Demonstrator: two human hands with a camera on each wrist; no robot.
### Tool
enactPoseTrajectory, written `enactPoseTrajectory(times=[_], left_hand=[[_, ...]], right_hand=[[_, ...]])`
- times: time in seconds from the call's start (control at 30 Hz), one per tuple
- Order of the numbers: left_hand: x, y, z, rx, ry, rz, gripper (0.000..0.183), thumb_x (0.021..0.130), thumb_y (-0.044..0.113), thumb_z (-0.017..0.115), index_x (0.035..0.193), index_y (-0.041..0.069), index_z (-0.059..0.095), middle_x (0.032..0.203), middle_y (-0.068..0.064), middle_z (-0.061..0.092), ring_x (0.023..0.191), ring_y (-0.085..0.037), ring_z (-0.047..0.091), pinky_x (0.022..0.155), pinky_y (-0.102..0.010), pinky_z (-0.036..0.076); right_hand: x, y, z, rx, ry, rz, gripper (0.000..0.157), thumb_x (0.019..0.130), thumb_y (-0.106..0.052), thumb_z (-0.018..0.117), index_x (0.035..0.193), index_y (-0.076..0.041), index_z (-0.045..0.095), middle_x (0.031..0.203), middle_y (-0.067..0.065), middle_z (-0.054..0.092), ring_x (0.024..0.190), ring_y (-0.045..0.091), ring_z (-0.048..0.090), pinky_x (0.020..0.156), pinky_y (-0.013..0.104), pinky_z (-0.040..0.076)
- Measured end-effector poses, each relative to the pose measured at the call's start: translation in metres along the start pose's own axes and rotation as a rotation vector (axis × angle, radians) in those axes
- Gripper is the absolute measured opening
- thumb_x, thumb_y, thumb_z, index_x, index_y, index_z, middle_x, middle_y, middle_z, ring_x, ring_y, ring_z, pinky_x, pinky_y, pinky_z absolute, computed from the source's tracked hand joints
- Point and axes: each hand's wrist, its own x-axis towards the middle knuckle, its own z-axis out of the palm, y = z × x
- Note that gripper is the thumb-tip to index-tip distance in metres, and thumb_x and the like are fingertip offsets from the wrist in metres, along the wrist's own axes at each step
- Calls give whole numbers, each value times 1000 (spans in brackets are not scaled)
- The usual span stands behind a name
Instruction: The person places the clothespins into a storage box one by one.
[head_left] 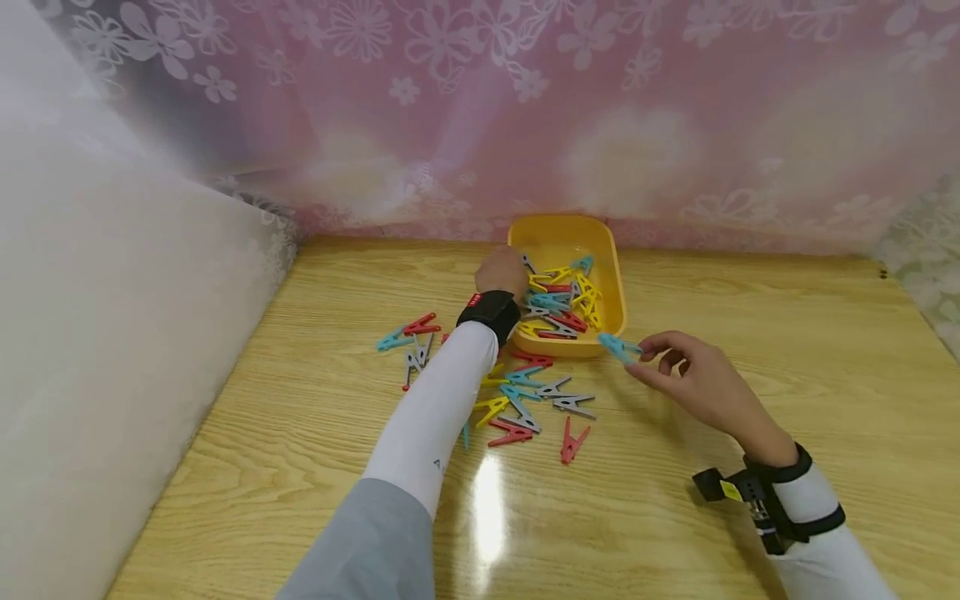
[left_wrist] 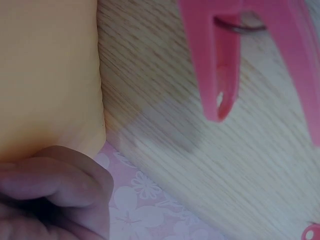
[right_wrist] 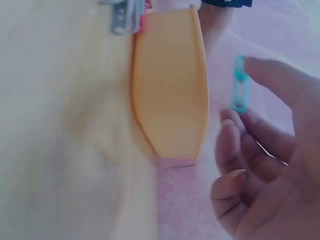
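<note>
My left hand [head_left: 502, 271] grips the left rim of a yellow plastic tub [head_left: 562, 229], its fingers curled at the edge. In the left wrist view, the bent fingers [left_wrist: 60, 180] lie against the tub's wall. Inside the tub is a heap of yellow, blue, red and grey clothespins [head_left: 551, 300]. My right hand [head_left: 693, 383] pinches a light blue clothespin [head_left: 617, 347] between thumb and fingertips, just off the tub's front right corner. The right wrist view shows this blue clothespin [right_wrist: 240, 90] between the thumb and a finger.
Several loose clothespins [head_left: 519, 390] lie on the wooden table [head_left: 750, 317] in front of the tub, partly hidden by the left forearm. More clothespins [head_left: 408, 333] lie left of that arm. A pink flowered cloth [head_left: 480, 125] hangs behind the tub.
</note>
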Motion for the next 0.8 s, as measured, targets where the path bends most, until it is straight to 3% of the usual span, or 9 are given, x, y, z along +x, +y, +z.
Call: enactPoseTrajectory(times=[0.17, 0.37, 0.53, 0.7, 0.8], left_hand=[[2, 0, 2, 6, 7, -10, 31, 100, 25, 49, 122, 5, 56, 93, -7, 65, 76, -19, 64, 61, -32, 51], [3, 1, 4, 18, 13, -16, 29, 100, 25, 50, 120, 7, 59, 92, -5, 66, 75, -18, 64, 61, -32, 52], [0, 3, 2, 11, -5, -8, 31, 100, 25, 50, 125, 6, 56, 89, -5, 66, 72, -18, 63, 58, -31, 50], [-3, 2, -1, 25, 9, -12, 31, 101, 25, 48, 125, 7, 55, 92, -5, 66, 76, -18, 65, 64, -31, 52], [-5, 0, -3, 38, 14, -13, 32, 100, 25, 48, 125, 6, 55, 94, -5, 67, 79, -18, 65, 67, -32, 53]], right_hand=[[29, -5, -3, 15, 96, 9, 39, 90, -40, 65, 112, -8, 63, 91, 6, 62, 78, 20, 55, 57, 28, 43], [65, -15, 0, 34, 115, 67, 51, 89, -52, 61, 112, -7, 63, 101, 9, 63, 83, 21, 55, 59, 31, 44], [86, -19, 10, 27, 150, 54, 57, 87, -54, 62, 115, -5, 64, 103, 11, 64, 86, 24, 54, 61, 34, 43], [99, -21, 22, 8, 114, 9, 58, 88, -48, 64, 122, -1, 60, 115, 15, 61, 98, 30, 53, 79, 45, 43], [98, -21, 25, 16, 104, 6, 52, 91, -43, 63, 119, 0, 61, 115, 16, 60, 97, 30, 53, 79, 45, 43]])
